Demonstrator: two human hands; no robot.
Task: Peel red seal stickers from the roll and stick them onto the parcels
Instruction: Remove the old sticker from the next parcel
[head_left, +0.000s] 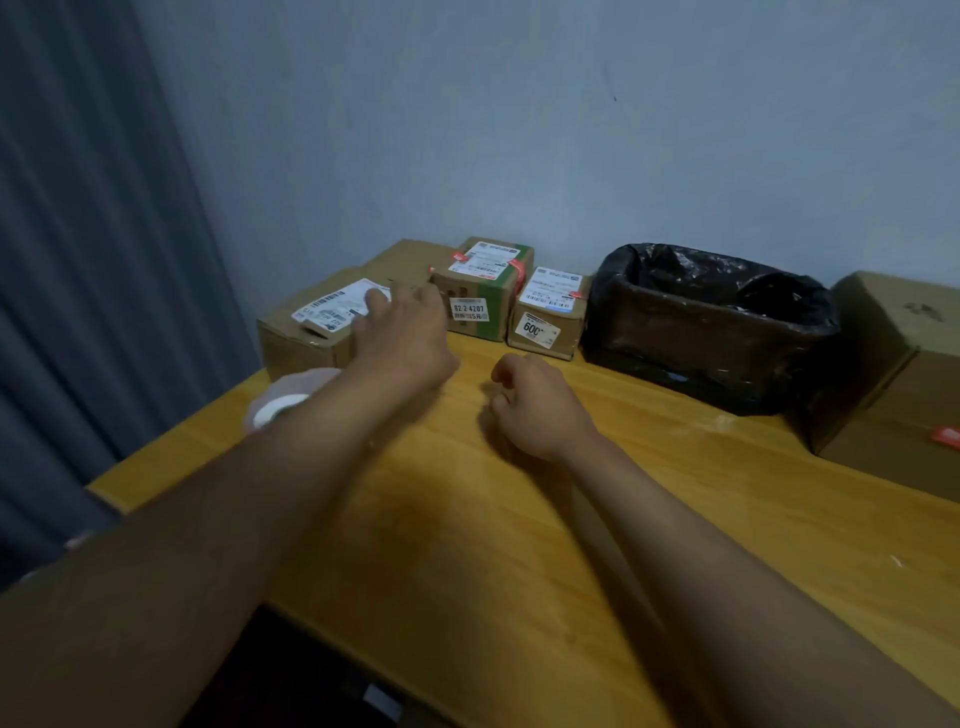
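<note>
My left hand (402, 338) reaches forward, its fingers (376, 301) stretched flat onto the top of the left parcel (306, 332), over its white label; whether a sticker sits under them I cannot tell. My right hand (535, 408) rests on the table (675, 519) with its fingers (506, 371) curled in, holding nothing that I can see. I count three labelled parcels along the wall: the left one, a middle parcel (483, 291) with green tape and red seal stickers (517, 270) on its top edges, and a small parcel (550, 317) marked 600 with a red sticker at its corner. The sticker roll (280, 400) lies on the table behind my left forearm, partly hidden by it. To the right stands a box lined with a black bag (711, 322); its inside is dark. Beyond it stands a large carton (893, 374) carrying one red sticker (945, 435)
</note>
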